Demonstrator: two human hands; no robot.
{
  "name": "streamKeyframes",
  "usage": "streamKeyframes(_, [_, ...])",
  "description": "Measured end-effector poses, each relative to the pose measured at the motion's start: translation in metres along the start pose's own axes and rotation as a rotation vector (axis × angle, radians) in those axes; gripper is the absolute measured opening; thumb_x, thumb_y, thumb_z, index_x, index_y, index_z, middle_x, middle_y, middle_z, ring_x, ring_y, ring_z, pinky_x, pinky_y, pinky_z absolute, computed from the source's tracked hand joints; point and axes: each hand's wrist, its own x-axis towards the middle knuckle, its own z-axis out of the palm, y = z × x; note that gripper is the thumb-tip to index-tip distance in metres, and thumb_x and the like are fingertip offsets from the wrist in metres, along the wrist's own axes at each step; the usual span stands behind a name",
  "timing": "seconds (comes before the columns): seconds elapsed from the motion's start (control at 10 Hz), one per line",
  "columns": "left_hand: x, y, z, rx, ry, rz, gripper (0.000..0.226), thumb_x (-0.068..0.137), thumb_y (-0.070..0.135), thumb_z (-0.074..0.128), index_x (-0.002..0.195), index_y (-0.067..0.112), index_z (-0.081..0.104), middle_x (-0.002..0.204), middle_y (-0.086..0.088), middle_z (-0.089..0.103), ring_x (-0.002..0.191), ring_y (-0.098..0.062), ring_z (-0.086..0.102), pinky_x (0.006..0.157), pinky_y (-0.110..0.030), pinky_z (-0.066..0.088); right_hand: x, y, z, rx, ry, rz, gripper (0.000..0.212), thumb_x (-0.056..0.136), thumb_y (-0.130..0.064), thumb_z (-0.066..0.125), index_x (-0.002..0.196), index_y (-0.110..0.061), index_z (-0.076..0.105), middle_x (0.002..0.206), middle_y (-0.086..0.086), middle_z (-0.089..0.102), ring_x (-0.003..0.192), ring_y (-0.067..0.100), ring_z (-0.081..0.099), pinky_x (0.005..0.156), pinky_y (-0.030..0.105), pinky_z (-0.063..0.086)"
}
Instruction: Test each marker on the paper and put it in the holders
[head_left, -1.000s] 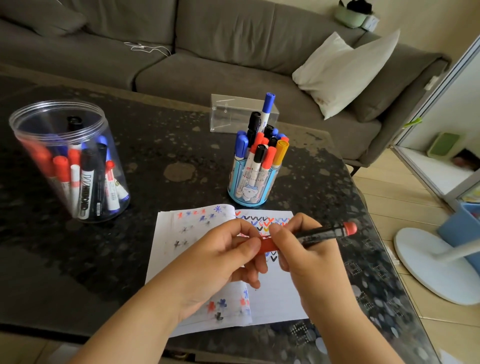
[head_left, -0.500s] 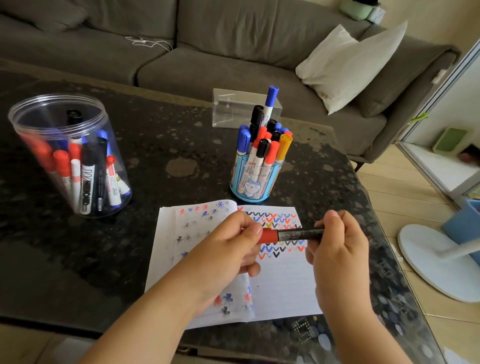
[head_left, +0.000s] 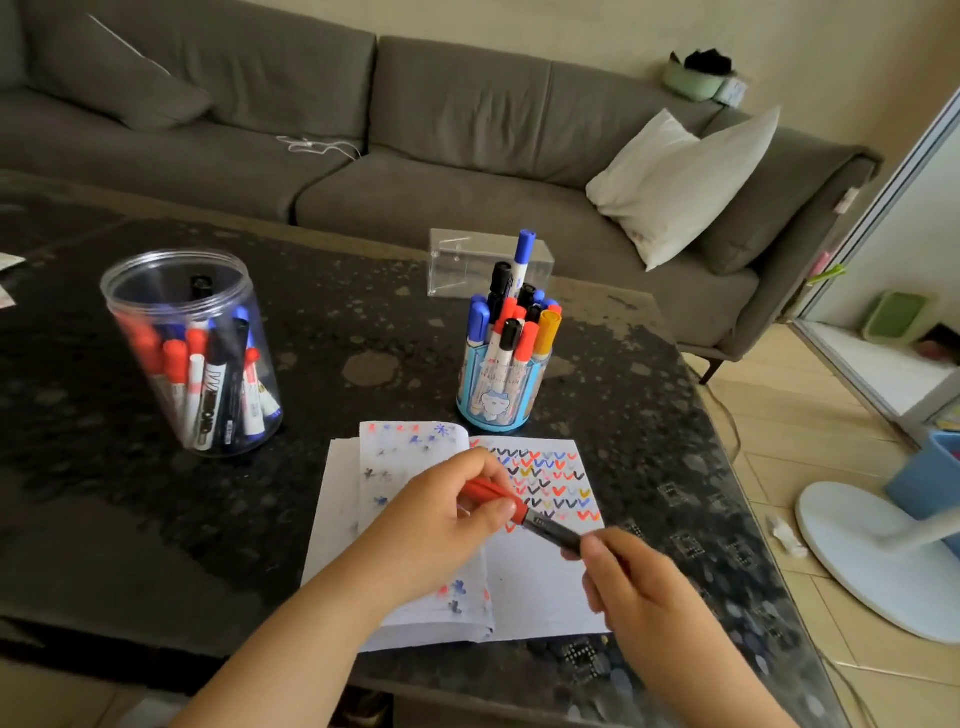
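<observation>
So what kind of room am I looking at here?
Most likely a home living room: a grey sofa with a white cushion runs behind a dark, low-looking table, and the white round base of a floor-standing appliance sits on the tiled floor.

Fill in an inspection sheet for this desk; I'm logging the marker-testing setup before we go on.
Surface: dark speckled table, worn patches.
Job's things: notebook open, coloured ticks; black marker with red cap; blue holder full; clear jar with markers.
Clutter: clear box behind holder.
Grip: left hand on cap, right hand on barrel.
Cables: white cable on sofa.
Surroundings: grey sofa, white pillow, fan base.
</observation>
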Motion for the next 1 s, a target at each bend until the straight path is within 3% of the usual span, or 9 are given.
streamKeyframes(0.2, [-0.014,0.022,0.015,0.180,0.056,0.027,0.013,0.091,0.032,0.056,0.101,0.040,0.051,0.119,0.022,0.050,0.104,0.004,0.050,0.088,-0.011,0.037,-0.030,-0.018,-0.016,-0.166,0.006,0.011,0.013,0.097,-0.029,0.047,0.095,-0.026,0.060,0.069,-0.005,0.061,0.059,0.000,0.052,0.054,0.007,0.038])
streamKeyframes(0.3, [-0.032,0.034,0.008,0.302,0.226,0.058,0.037,0.092,0.035,0.054,0.127,0.037,0.040,0.136,0.017,0.041,0.122,-0.001,0.042,0.096,-0.017,0.034,-0.043,-0.029,-0.021,-0.101,0.153,-0.026,0.008,0.094,-0.025,0.052,0.096,-0.024,0.060,0.065,-0.005,0.061,0.059,0.001,0.053,0.055,0.007,0.039])
streamKeyframes(0.4, [-0.077,0.034,-0.017,0.358,0.474,0.120,0.032,0.092,0.033,0.054,0.123,0.031,0.047,0.125,0.014,0.050,0.114,-0.004,0.048,0.095,-0.019,0.037,-0.061,-0.049,-0.021,-0.037,0.192,-0.196,0.009,0.091,-0.020,0.057,0.095,-0.026,0.063,0.064,-0.004,0.063,0.061,-0.002,0.057,0.060,0.005,0.040])
streamKeyframes(0.5, [-0.149,0.010,-0.043,0.420,0.714,0.111,0.024,0.087,0.027,0.058,0.111,0.027,0.057,0.096,0.021,0.054,0.089,-0.001,0.055,0.079,-0.021,0.045,-0.080,-0.080,-0.005,-0.018,0.066,-0.410,0.020,0.085,-0.017,0.064,0.089,-0.037,0.062,0.065,-0.009,0.066,0.067,-0.009,0.059,0.060,0.003,0.040])
streamKeyframes(0.6, [-0.237,-0.027,-0.064,0.473,0.854,-0.087,0.015,0.088,0.028,0.057,0.103,0.030,0.056,0.087,0.022,0.053,0.082,-0.001,0.055,0.071,-0.018,0.045,-0.098,-0.111,0.038,-0.039,-0.117,-0.558,0.017,0.081,-0.026,0.066,0.081,-0.042,0.061,0.074,-0.020,0.067,0.076,-0.008,0.060,0.063,0.004,0.042])
streamKeyframes(0.7, [-0.319,-0.061,-0.073,0.502,0.938,-0.325,0.010,0.089,0.029,0.057,0.097,0.032,0.053,0.086,0.020,0.054,0.082,0.000,0.055,0.066,-0.013,0.042,-0.115,-0.137,0.101,-0.127,-0.288,-0.714,0.019,0.083,-0.026,0.065,0.079,-0.039,0.052,0.063,-0.012,0.060,0.075,-0.011,0.055,0.060,0.005,0.040])
streamKeyframes(0.8, [-0.375,-0.085,-0.076,0.504,1.013,-0.477,0.009,0.088,0.027,0.058,0.095,0.031,0.054,0.084,0.019,0.052,0.079,0.003,0.051,0.064,-0.011,0.037,-0.134,-0.158,0.168,-0.205,-0.510,-0.782,0.012,0.090,-0.023,0.061,0.091,-0.030,0.051,0.059,-0.012,0.049,0.062,-0.011,0.052,0.053,0.009,0.038])
streamKeyframes(0.9, [-0.405,-0.100,-0.079,0.491,1.021,-0.570,0.009,0.089,0.027,0.057,0.094,0.031,0.051,0.085,0.018,0.051,0.081,0.001,0.050,0.065,-0.012,0.038,-0.142,-0.166,0.231,-0.289,-0.686,-0.785,0.014,0.094,-0.024,0.055,0.106,-0.017,0.052,0.074,-0.009,0.056,0.062,0.002,0.058,0.053,0.012,0.043])
streamKeyframes(1.0, [-0.418,-0.110,-0.086,0.491,1.034,-0.610,0.009,0.089,0.027,0.056,0.097,0.029,0.052,0.085,0.016,0.051,0.078,-0.003,0.051,0.066,-0.021,0.045,-0.145,-0.170,0.278,-0.384,-0.853,-0.673,0.042,0.094,-0.024,0.056,0.132,-0.018,0.041,0.115,0.002,0.060,0.100,0.015,0.061,0.079,0.020,0.048])
